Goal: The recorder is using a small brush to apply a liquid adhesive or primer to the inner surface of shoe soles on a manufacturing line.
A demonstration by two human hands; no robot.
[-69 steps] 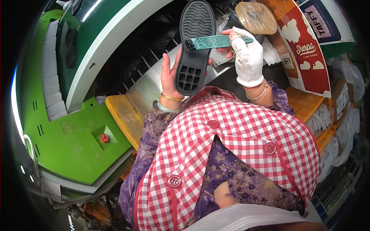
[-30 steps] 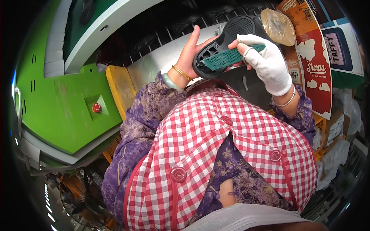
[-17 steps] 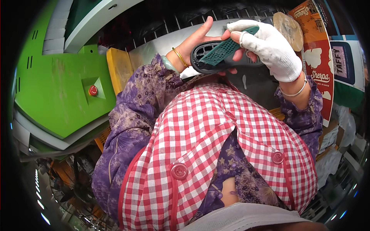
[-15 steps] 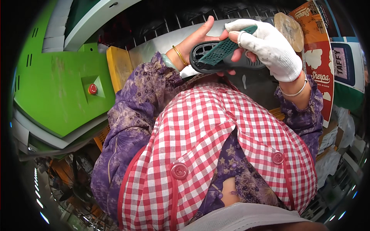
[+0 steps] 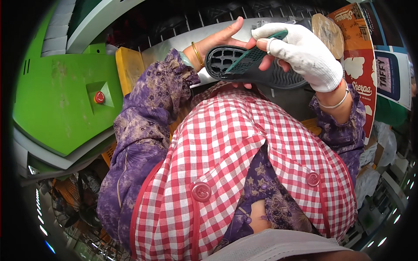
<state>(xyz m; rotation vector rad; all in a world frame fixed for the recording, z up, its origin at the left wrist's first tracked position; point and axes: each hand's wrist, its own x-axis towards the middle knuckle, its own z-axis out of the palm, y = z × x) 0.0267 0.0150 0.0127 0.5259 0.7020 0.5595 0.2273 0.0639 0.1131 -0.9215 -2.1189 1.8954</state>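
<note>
A black shoe sole (image 5: 285, 78) lies across my bare left hand (image 5: 219, 40), whose fingertips show at its near edge while the thumb points up and away. The left end of the sole has a ribbed hollow; wavy grooves mark its right part. My right hand (image 5: 305, 56), in a white glove with bare fingertips, pinches a green perforated strip (image 5: 247, 61) between thumb and fingers. Slanting down to the left, the strip has its lower end over the edge of the hollow; I cannot tell whether it touches. Part of the sole is hidden behind the strip and right-hand fingers.
On the left stands a green machine (image 5: 56, 100) with a red button (image 5: 99, 97), next to a yellow block (image 5: 129, 69). Beyond my hands runs a pale metal surface (image 5: 172, 45). A tan rounded block (image 5: 327, 37) and a red-and-orange printed box (image 5: 359, 65) stand at right.
My left hand and the sole have shifted left, and the sole's grooved part shows more. The strip's lower end now lies nearer the right side of the hollow. My right hand has barely moved.
</note>
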